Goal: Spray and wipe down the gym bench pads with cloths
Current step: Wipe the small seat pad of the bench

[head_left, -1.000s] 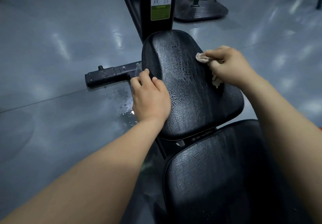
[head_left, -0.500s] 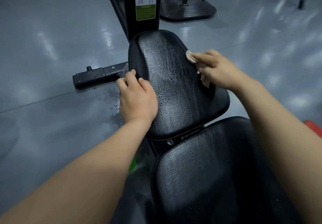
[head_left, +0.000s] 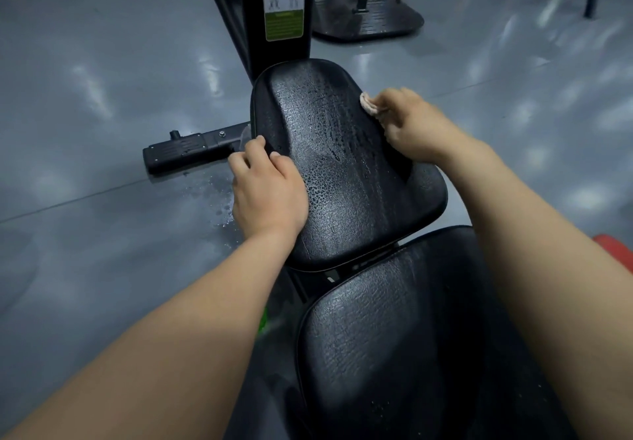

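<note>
You are in the wiping step. The upper seat pad (head_left: 342,165) is already sprayed: its cracked black vinyl shines with wet streaks and beads down the middle. Your right hand (head_left: 414,128) is clamped on a bunched pale cloth (head_left: 368,104), fingers curled round it, and presses it against the pad's right edge near the far end. Only a small fold of cloth shows past your fingertips; the rest is hidden under the hand. Your left hand (head_left: 267,193) sits on the pad's left edge with its fingers curled over the rim, gripping it as if to steady the pad. Whether it also holds something below the rim, you cannot tell from here. The next move, as I judge it, calls for drawing the cloth across the wet middle toward the left edge, pressing firmly and overlapping the passes so no streaks stay. Then the near end still looks wet. The lower pad (head_left: 394,337), just nearer to you than the seat pad, waits its turn. Spray droplets (head_left: 219,206) lie on the floor just left of the seat pad.
</note>
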Demonstrator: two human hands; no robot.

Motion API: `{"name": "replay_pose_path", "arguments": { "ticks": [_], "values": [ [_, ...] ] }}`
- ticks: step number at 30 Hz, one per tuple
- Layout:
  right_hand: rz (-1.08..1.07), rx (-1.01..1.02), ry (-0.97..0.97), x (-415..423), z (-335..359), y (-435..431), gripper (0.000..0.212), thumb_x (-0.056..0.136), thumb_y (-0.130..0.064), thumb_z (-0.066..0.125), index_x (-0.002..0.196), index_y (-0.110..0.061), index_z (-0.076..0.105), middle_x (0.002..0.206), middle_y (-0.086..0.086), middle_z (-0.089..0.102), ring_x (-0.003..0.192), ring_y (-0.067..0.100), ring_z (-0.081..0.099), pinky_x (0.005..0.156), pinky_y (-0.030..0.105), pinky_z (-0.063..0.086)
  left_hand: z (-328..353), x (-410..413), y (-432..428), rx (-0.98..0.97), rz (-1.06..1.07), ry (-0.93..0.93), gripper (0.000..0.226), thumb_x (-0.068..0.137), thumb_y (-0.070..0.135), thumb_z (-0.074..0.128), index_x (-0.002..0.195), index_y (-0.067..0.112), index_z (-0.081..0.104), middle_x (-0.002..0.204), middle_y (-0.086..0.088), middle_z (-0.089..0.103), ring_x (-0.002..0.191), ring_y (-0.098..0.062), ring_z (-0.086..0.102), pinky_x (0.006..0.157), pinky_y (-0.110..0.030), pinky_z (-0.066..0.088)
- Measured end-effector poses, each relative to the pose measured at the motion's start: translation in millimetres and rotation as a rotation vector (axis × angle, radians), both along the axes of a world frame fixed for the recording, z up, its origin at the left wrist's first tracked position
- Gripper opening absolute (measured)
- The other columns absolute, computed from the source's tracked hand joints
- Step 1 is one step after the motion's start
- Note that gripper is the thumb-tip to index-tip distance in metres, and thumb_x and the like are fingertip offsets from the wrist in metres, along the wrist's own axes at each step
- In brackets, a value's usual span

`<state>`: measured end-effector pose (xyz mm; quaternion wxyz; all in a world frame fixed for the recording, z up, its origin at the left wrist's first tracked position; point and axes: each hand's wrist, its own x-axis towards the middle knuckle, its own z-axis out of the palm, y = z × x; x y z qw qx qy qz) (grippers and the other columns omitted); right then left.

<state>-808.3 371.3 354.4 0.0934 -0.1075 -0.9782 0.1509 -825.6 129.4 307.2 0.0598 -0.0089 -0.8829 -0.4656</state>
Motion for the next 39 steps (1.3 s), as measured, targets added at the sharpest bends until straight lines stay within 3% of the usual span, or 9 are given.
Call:
{"name": "replay_pose_path", "arguments": {
  "ticks": [4,7,15,21,27,30,32,34,39],
  "values": [
    [-0.036,0.048,-0.038,58.3,-2.7,3.5,0.038,0.081,-0.024,0.05,0.116,-0.012,0.06,0.105,0.002,0.051,0.106,0.033,0.056,0.085,0.033,0.04,-1.7,-1.2,-0.4,0.009,0.004,0.0,0.039,0.103,0.031,0.04,0.139,0.023,0.049,0.137,-0.01,0.046,0.117,-0.04,0.057,0.091,-0.046,0.044],
    [-0.026,0.063,-0.084,73.3,-1.2,8.0,0.028,0.084,-0.011,0.061,0.111,-0.016,0.06,0.106,0.0,0.053,0.102,0.028,0.057,0.082,0.032,0.041,-1.5,-1.3,0.8,0.009,0.007,0.018,0.038,0.103,0.031,0.041,0.139,0.023,0.05,0.136,-0.01,0.047,0.116,-0.04,0.057,0.089,-0.046,0.045],
    [-0.097,0.035,0.07,23.9,-10.1,4.0,0.029,0.089,-0.004,0.048,0.11,-0.017,0.065,0.111,0.014,0.058,0.106,0.036,0.059,0.088,0.033,0.046,0.6,0.9,0.6,-0.008,0.007,0.0,0.039,0.102,0.033,0.04,0.139,0.024,0.049,0.137,-0.01,0.047,0.114,-0.041,0.058,0.09,-0.047,0.045],
    [-0.085,-0.022,0.019,95.8,-9.1,-3.2,0.014,0.089,-0.013,0.064,0.102,-0.017,0.068,0.102,0.005,0.05,0.096,0.019,0.052,0.088,0.023,0.036,0.0,1.3,0.0,-0.008,0.008,-0.012,0.039,0.102,0.033,0.039,0.14,0.025,0.048,0.137,-0.009,0.046,0.115,-0.041,0.057,0.09,-0.046,0.044],
    [-0.137,-0.029,0.021,71.5,-7.6,4.0,0.016,0.095,-0.013,0.059,0.105,-0.021,0.067,0.106,0.005,0.053,0.089,0.027,0.059,0.079,0.026,0.041,0.7,2.3,0.9,-0.027,0.018,-0.013,0.04,0.102,0.034,0.039,0.14,0.026,0.048,0.139,-0.009,0.046,0.115,-0.041,0.057,0.089,-0.046,0.044],
    [-0.195,-0.154,0.025,57.5,-3.4,4.1,0.017,0.089,-0.01,0.055,0.099,-0.023,0.062,0.096,0.009,0.065,0.092,0.018,0.064,0.077,0.023,0.047,0.2,1.9,-0.1,-0.032,0.017,-0.006,0.04,0.102,0.034,0.039,0.14,0.025,0.048,0.139,-0.01,0.046,0.115,-0.042,0.057,0.088,-0.047,0.044],
    [-0.216,-0.188,0.041,68.6,-1.4,-2.7,0.006,0.094,-0.018,0.056,0.091,-0.018,0.061,0.088,0.009,0.064,0.075,0.007,0.062,0.07,0.018,0.049,-0.4,1.2,0.3,-0.033,0.015,0.0,0.04,0.102,0.034,0.039,0.14,0.025,0.049,0.138,-0.011,0.046,0.114,-0.042,0.058,0.087,-0.046,0.044],
    [-0.212,-0.18,0.055,88.8,-0.7,-11.1,0.014,0.094,-0.019,0.056,0.082,-0.023,0.061,0.095,0.008,0.058,0.071,0.009,0.061,0.071,0.026,0.055,-2.0,0.4,0.2,-0.035,0.018,-0.005,0.04,0.102,0.034,0.039,0.14,0.025,0.048,0.138,-0.011,0.046,0.114,-0.042,0.058,0.087,-0.046,0.044],
    [-0.022,-0.12,-0.159,137.1,-7.8,-12.7,0.034,0.086,-0.008,0.068,0.117,-0.021,0.065,0.11,0.002,0.049,0.097,0.011,0.051,0.086,0.01,0.034,-2.8,-0.1,0.6,-0.027,0.014,-0.004,0.04,0.102,0.034,0.039,0.139,0.024,0.048,0.137,-0.011,0.046,0.114,-0.042,0.057,0.088,-0.046,0.044]
  ]
}}
